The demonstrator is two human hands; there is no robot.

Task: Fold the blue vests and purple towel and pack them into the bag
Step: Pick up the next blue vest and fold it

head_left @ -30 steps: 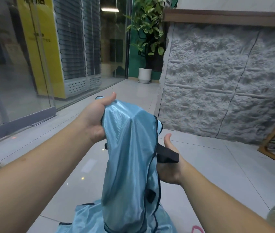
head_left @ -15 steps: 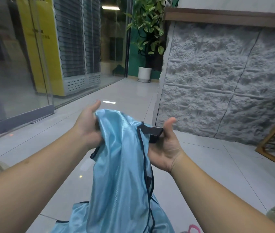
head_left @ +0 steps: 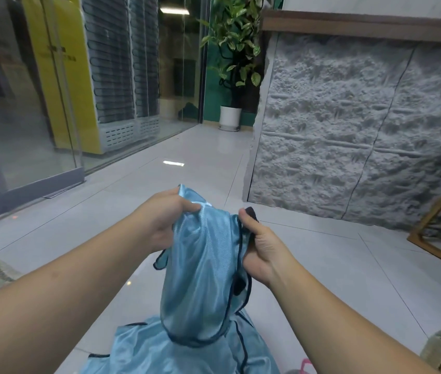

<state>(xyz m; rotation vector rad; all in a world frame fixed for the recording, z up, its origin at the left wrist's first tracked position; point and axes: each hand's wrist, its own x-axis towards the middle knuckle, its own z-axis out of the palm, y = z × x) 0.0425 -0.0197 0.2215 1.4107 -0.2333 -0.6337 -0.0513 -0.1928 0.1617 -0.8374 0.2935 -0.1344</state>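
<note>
Both hands (head_left: 165, 220) lower, gripping vest (head_left: 203, 265)

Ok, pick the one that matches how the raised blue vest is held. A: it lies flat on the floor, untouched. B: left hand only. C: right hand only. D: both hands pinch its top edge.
D: the left hand and the right hand each have a grip on the top of the blue vest, which hangs between them.

Blue vest (head_left: 203, 255) has been lowered and drawn closer. Left hand (head_left: 165, 220) is dropped from its raised grip, now pinching the top corner. Right hand (head_left: 259, 247) is brought level with it, thumb closed over the black strap (head_left: 251, 213).
</note>
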